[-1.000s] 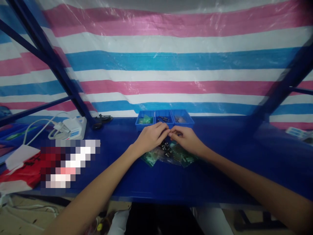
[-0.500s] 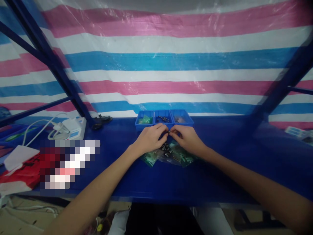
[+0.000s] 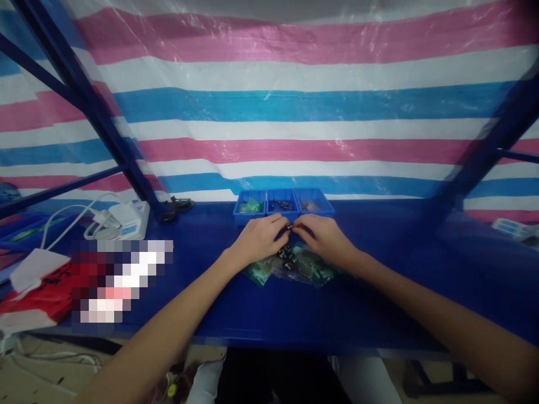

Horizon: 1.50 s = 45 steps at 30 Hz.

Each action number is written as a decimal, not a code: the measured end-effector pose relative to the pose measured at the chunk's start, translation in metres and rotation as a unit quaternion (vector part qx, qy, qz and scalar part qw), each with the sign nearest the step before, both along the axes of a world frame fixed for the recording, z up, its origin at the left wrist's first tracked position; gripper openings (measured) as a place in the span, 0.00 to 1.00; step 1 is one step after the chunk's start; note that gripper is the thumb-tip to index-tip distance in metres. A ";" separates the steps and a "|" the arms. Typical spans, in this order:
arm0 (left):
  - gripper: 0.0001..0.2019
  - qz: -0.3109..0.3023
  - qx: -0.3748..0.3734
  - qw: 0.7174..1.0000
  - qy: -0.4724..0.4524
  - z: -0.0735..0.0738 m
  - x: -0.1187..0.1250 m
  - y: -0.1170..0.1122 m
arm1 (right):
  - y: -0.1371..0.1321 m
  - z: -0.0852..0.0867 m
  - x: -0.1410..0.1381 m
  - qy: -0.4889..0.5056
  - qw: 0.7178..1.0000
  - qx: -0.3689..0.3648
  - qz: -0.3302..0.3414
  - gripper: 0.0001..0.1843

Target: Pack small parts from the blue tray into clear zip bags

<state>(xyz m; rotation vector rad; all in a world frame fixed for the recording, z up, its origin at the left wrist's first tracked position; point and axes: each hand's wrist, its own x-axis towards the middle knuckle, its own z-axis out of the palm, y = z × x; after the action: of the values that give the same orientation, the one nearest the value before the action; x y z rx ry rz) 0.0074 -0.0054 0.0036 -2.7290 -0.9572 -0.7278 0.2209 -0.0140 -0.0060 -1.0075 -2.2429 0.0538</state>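
Observation:
My left hand (image 3: 261, 238) and my right hand (image 3: 323, 235) meet fingertip to fingertip above the table, both closed in a pinch. Between them is a small dark cylindrical part (image 3: 290, 227) with a light band, too small to name more exactly. Below the fingers, several small black and silver parts (image 3: 287, 258) lie on clear and greenish plastic bags (image 3: 314, 266). Just beyond my hands stand three blue bins (image 3: 243, 216) side by side. Greenish bags fill the left bin, dark small parts the middle one, and pale clear pieces the right one.
On the left of the blue table (image 3: 320, 314) lie a white power strip (image 3: 133, 221) with cables, a red bag (image 3: 46, 292) and a blurred-out patch. Black items (image 3: 177, 207) sit by the left frame post. A striped sheet (image 3: 295, 106) hangs behind, between blue metal posts.
My fingertips have shifted slightly, and more of the dark part shows between them. Otherwise both hands stay in nearly the same place; the view has moved very slightly.

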 end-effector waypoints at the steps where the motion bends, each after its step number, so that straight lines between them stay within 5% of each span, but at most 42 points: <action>1: 0.09 0.003 -0.001 1.000 0.001 0.000 0.000 0.000 | -0.001 0.000 0.000 0.000 1.000 0.001 0.004 0.09; 14: 0.10 0.010 -0.005 0.999 -0.032 -0.003 -0.003 0.007 | -0.008 0.003 -0.004 0.002 1.000 0.017 0.011 0.10; 45: 0.05 -0.062 -0.008 0.995 -0.080 -0.004 -0.001 0.005 | -0.001 0.001 -0.008 0.180 0.967 -0.178 0.007 0.08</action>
<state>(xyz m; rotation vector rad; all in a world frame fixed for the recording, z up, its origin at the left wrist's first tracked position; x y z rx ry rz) 0.0066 0.0001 -0.0001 -2.7984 -0.8315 -0.9784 0.2130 -0.0147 -0.0047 -1.0654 -1.9401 0.6166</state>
